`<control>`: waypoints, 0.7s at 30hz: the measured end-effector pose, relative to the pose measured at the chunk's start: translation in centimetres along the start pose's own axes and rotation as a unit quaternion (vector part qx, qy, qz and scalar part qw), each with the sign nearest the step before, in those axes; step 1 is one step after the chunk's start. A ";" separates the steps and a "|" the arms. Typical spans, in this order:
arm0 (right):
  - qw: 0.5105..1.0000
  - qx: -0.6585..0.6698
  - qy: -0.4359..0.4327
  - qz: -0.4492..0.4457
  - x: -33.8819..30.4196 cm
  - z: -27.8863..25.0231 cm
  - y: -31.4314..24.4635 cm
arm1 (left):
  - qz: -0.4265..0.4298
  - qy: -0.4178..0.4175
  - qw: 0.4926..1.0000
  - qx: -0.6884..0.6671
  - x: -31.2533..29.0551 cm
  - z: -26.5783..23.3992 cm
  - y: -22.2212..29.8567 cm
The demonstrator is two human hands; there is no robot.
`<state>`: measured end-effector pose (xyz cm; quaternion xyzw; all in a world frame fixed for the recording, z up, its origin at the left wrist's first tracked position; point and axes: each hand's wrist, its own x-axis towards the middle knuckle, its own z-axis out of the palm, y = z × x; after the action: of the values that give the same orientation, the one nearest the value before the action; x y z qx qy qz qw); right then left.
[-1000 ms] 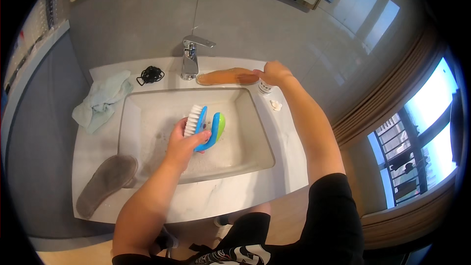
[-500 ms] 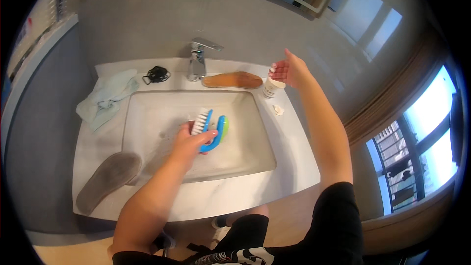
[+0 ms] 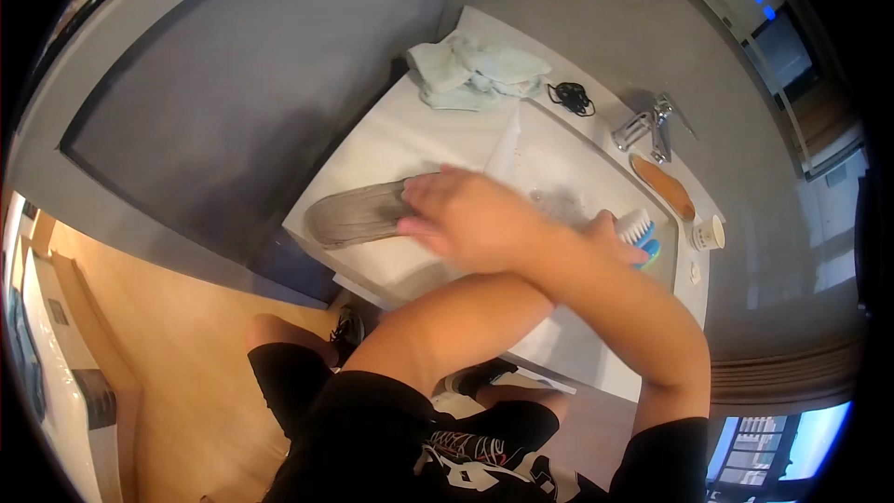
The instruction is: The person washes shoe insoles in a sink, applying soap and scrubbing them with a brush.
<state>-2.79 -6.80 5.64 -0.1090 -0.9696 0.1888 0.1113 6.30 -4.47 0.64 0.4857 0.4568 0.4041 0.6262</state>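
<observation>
My right hand [image 3: 466,216] reaches across my body to the near end of a grey insole [image 3: 354,214] that lies flat on the white counter [image 3: 391,144] left of the sink; it is motion-blurred, fingers on or at the insole's tip. My right forearm crosses over my left arm. My left hand [image 3: 607,226] is mostly hidden behind it and grips a blue and green scrub brush [image 3: 641,228] with white bristles, held over the sink basin [image 3: 549,163].
A pale green towel [image 3: 480,73] and a small black item [image 3: 570,98] lie at the counter's far end. Behind the basin are a chrome faucet [image 3: 647,126], a brown insole [image 3: 663,186] and a small white cup [image 3: 710,235]. Wooden floor lies below.
My right hand left the cup at the right of the sink and swung across to the grey insole on the left. My head turned, tilting the view. The left hand kept the brush.
</observation>
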 end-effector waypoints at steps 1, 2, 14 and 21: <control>0.993 -0.087 0.058 -0.056 0.6 2.1 -1.1 | -0.001 0.006 1.000 -0.004 -0.4 -0.5 0.2; 0.972 -0.173 0.115 -0.110 1.1 3.2 -1.7 | 0.004 0.013 1.000 0.010 -0.9 -0.8 0.2; 0.976 -0.122 -0.172 0.063 -0.1 -2.4 -2.9 | 0.009 0.003 0.999 0.031 -0.7 -1.1 -0.9; 0.966 -0.036 -0.204 0.153 -2.9 -6.0 -1.3 | -0.039 -0.003 0.993 0.109 -0.1 -0.3 0.3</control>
<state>1.33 -6.65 11.06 -0.2191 -0.9498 0.1863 -0.1229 5.97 -4.46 0.89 0.5340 0.5151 0.3256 0.5861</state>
